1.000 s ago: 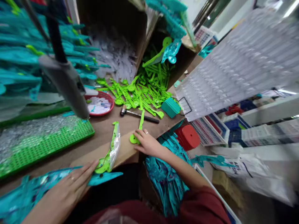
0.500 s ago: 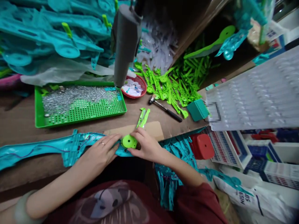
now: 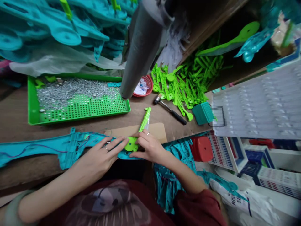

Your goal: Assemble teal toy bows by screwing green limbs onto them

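Observation:
A long teal plastic shell [image 3: 44,147], with a thin dark wire running inside it, lies along the bench's near edge. On its right end sits a bright green plastic lever [image 3: 145,121] with a round holed disc, its arm pointing up and away. My left hand [image 3: 101,157] lies over the shell, fingers stretched and its thumb hidden, fingertips touching the disc's left side. Closed at the disc's right, my right hand [image 3: 150,146] pinches the lever between thumb and fingers. A cardboard piece [image 3: 157,131] lies just behind.
A green perforated tray [image 3: 94,114] holds many small metal pieces. Beyond are a red basket [image 3: 149,86], a hammer [image 3: 172,112], a heap of green levers [image 3: 178,84] and a teal box [image 3: 202,113]. A grey tool [image 3: 143,47] hangs overhead. Teal shells [image 3: 166,188] hang below, at right.
The lever's arm parts, spread apart before, now look lined up as one. My left fingers have spread and reached further onto the disc. The view has shifted slightly.

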The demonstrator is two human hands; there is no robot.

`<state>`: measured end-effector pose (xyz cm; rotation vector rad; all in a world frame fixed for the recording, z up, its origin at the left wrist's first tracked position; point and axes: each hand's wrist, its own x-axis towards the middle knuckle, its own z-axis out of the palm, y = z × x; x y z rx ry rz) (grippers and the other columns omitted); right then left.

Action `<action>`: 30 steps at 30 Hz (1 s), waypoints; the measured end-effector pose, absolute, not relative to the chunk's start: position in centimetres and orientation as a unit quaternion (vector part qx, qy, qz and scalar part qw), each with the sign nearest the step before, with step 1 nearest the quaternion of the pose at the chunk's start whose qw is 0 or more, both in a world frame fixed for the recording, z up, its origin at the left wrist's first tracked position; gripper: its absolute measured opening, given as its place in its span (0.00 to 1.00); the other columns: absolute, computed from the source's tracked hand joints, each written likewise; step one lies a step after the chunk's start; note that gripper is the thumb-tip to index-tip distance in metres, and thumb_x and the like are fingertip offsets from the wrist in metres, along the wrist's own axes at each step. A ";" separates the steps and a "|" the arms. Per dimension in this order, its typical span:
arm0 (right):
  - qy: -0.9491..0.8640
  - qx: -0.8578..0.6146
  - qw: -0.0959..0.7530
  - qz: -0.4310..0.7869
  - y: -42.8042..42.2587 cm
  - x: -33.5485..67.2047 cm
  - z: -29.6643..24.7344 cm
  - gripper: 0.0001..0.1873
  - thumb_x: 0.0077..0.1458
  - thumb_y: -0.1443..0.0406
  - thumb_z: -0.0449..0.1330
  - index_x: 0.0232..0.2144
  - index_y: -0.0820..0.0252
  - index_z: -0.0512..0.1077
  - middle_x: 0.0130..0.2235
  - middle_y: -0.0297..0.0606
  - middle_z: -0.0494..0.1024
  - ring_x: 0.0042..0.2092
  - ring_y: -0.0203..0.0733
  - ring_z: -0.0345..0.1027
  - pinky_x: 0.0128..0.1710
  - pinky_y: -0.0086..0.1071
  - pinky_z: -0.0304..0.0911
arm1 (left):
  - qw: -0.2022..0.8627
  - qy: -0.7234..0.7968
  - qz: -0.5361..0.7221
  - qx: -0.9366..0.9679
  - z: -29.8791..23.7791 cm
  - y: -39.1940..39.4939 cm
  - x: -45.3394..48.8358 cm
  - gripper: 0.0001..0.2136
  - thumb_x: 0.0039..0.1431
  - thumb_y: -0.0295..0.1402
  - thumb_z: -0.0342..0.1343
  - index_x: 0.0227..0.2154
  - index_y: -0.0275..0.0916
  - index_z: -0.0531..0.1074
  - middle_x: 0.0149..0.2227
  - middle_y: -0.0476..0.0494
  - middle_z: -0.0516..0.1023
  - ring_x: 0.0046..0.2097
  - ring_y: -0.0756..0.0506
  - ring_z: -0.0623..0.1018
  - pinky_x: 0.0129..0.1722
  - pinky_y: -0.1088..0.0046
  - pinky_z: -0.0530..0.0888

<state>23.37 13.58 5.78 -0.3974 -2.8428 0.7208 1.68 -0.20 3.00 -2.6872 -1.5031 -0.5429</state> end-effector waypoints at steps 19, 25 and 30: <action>-0.617 -0.490 0.165 0.594 21.7 19.8 6.1 0.16 0.51 0.54 0.67 0.34 0.61 0.74 0.31 0.33 0.74 0.30 0.34 0.64 0.27 0.27 0.61 | 0.071 -0.440 -0.159 -0.881 2.4 -1.0 1.2 0.20 0.62 0.23 0.46 0.53 0.31 0.77 0.65 0.32 0.68 0.65 0.32 0.68 0.64 0.52 0.64; -0.564 -0.465 0.226 0.643 22.0 19.3 6.0 0.17 0.49 0.60 0.68 0.41 0.56 0.71 0.40 0.33 0.77 0.39 0.37 0.71 0.37 0.32 0.68 | 0.091 -0.441 -0.157 -0.879 2.6 -1.2 1.5 0.22 0.62 0.22 0.45 0.55 0.32 0.76 0.65 0.35 0.69 0.66 0.33 0.67 0.63 0.54 0.67; -0.431 -0.429 0.230 0.760 22.4 19.3 6.8 0.23 0.48 0.58 0.70 0.44 0.55 0.67 0.34 0.32 0.81 0.33 0.38 0.75 0.34 0.31 0.68 | 0.093 -0.446 -0.160 -0.876 2.4 -1.3 1.5 0.23 0.61 0.22 0.46 0.57 0.35 0.74 0.65 0.39 0.70 0.67 0.35 0.67 0.65 0.56 0.66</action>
